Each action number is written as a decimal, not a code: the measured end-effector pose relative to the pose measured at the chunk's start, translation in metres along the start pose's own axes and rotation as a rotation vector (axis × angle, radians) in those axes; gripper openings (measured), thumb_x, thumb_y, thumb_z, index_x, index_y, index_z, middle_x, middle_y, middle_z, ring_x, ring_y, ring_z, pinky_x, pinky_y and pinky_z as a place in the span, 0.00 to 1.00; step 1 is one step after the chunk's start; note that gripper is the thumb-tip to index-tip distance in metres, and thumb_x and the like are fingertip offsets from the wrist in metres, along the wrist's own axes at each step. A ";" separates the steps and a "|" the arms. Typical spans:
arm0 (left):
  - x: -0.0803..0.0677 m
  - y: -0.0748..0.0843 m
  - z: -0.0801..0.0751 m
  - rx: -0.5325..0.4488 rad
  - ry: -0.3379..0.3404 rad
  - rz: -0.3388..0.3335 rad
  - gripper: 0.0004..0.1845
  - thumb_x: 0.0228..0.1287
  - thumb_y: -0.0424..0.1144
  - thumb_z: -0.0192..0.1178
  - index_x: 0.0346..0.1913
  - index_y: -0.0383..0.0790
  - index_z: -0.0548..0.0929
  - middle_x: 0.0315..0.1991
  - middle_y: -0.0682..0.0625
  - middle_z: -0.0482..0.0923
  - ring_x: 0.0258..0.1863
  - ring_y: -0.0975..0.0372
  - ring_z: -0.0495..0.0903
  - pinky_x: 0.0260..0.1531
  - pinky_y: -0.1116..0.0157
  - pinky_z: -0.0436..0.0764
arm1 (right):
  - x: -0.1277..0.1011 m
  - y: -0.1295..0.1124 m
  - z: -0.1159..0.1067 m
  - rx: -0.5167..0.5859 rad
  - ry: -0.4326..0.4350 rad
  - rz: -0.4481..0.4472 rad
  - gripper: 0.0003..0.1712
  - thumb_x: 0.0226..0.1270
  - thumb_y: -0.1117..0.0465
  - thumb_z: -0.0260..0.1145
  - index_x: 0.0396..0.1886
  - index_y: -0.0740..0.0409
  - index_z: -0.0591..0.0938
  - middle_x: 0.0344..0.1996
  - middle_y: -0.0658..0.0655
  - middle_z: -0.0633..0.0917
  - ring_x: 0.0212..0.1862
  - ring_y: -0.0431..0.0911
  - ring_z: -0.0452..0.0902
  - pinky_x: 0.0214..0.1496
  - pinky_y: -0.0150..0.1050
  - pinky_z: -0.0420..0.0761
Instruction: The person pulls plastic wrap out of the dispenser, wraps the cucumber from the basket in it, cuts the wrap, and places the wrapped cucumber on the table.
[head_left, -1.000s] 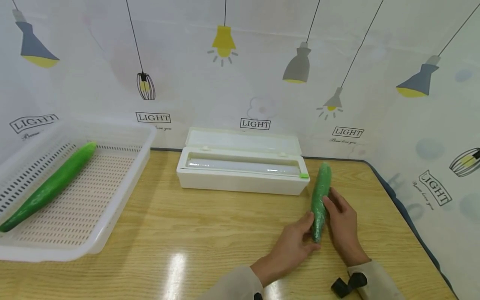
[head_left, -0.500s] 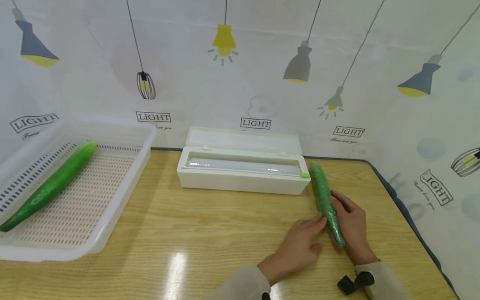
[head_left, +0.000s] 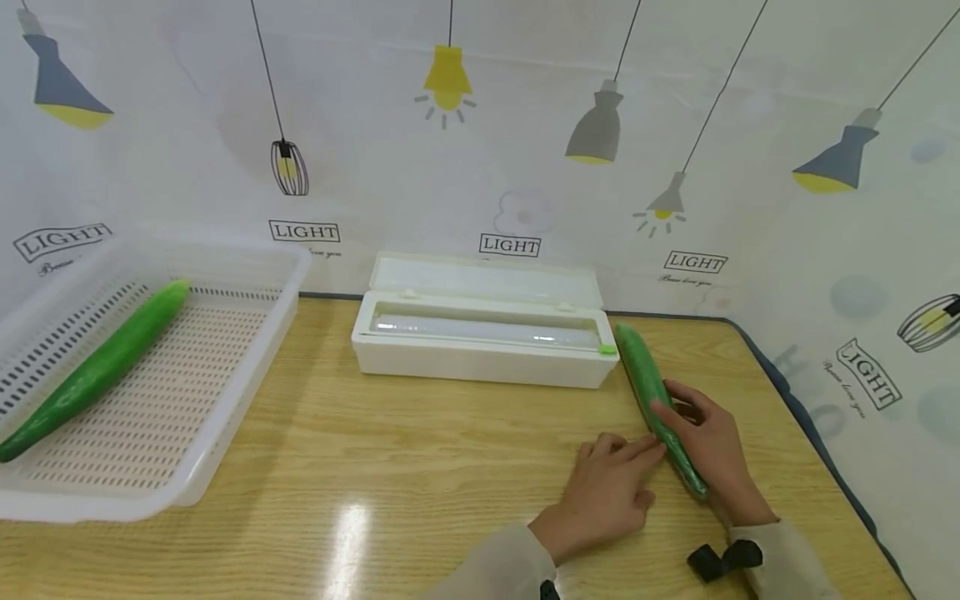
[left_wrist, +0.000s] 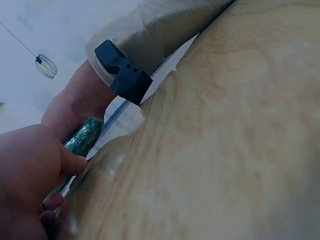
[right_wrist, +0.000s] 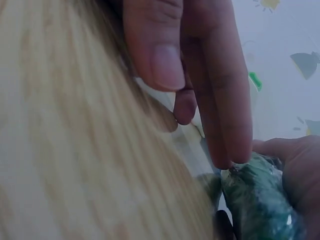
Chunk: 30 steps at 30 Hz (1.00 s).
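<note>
A cucumber wrapped in cling film lies slanted on the right of the table, its far end by the corner of the white box. From its right side my right hand holds it, thumb over the top. My left hand reaches in from the other side, two fairly straight fingers touching the cucumber near its middle. The left wrist view has the wrapped near end of the cucumber past my left thumb. Crinkled film on the cucumber shows in the right wrist view, with left fingertips touching it.
A white cling film dispenser stands with its lid raised and a film roll inside. At the left, a white perforated basket holds another cucumber. A printed wall covering borders the table.
The wrapped cucumber has swung round, its near end going right and its far end left. My left hand has let go of the near end and touches the side with extended fingers.
</note>
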<state>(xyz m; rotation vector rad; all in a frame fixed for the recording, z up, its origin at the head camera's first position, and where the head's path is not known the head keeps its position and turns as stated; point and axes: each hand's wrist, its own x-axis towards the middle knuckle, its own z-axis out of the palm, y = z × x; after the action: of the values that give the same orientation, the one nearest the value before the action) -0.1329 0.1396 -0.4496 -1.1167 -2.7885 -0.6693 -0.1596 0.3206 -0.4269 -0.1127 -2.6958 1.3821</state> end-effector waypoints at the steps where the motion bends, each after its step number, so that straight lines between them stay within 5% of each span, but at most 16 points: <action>1: 0.000 0.000 0.000 0.003 -0.005 0.004 0.28 0.68 0.49 0.55 0.70 0.59 0.65 0.69 0.65 0.59 0.57 0.66 0.63 0.46 0.68 0.63 | 0.000 0.000 -0.001 -0.013 0.007 0.003 0.34 0.68 0.44 0.61 0.69 0.55 0.69 0.58 0.63 0.75 0.46 0.27 0.70 0.41 0.24 0.75; 8: -0.004 -0.001 -0.003 0.019 -0.012 0.029 0.23 0.68 0.52 0.56 0.65 0.61 0.72 0.65 0.66 0.66 0.57 0.67 0.64 0.45 0.69 0.62 | 0.002 0.004 -0.003 -0.040 0.066 0.044 0.34 0.66 0.43 0.63 0.66 0.56 0.73 0.57 0.61 0.77 0.45 0.28 0.70 0.41 0.23 0.72; 17: -0.006 -0.005 -0.007 -0.033 -0.041 0.079 0.17 0.71 0.50 0.52 0.60 0.62 0.77 0.64 0.67 0.67 0.60 0.68 0.62 0.50 0.68 0.63 | 0.003 0.004 -0.006 -0.032 0.040 0.022 0.34 0.68 0.42 0.60 0.67 0.57 0.71 0.60 0.62 0.75 0.46 0.26 0.69 0.41 0.23 0.72; 22: -0.010 -0.010 -0.008 -0.115 0.030 0.124 0.14 0.71 0.45 0.54 0.55 0.53 0.82 0.58 0.63 0.74 0.54 0.69 0.68 0.52 0.70 0.64 | 0.002 0.002 -0.010 -0.092 -0.024 -0.013 0.34 0.70 0.43 0.57 0.69 0.58 0.68 0.59 0.64 0.74 0.52 0.42 0.72 0.43 0.26 0.72; 26: -0.014 -0.018 -0.012 -0.208 0.081 0.197 0.11 0.70 0.39 0.56 0.49 0.45 0.84 0.51 0.58 0.80 0.50 0.70 0.74 0.53 0.74 0.65 | 0.003 0.002 -0.016 -0.133 -0.096 -0.025 0.36 0.72 0.43 0.55 0.71 0.59 0.65 0.61 0.67 0.72 0.59 0.58 0.69 0.51 0.39 0.74; 30: -0.021 -0.031 -0.021 -0.318 0.028 0.211 0.11 0.70 0.37 0.55 0.50 0.41 0.84 0.51 0.56 0.80 0.52 0.70 0.74 0.55 0.75 0.64 | 0.004 -0.002 -0.022 -0.155 -0.187 -0.036 0.38 0.73 0.44 0.55 0.72 0.61 0.60 0.62 0.72 0.68 0.60 0.64 0.67 0.53 0.56 0.72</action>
<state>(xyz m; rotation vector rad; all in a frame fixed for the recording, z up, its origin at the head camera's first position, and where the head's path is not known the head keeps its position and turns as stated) -0.1403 0.0970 -0.4466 -1.4147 -2.5492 -1.1189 -0.1604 0.3382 -0.4124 0.0557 -2.9395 1.2299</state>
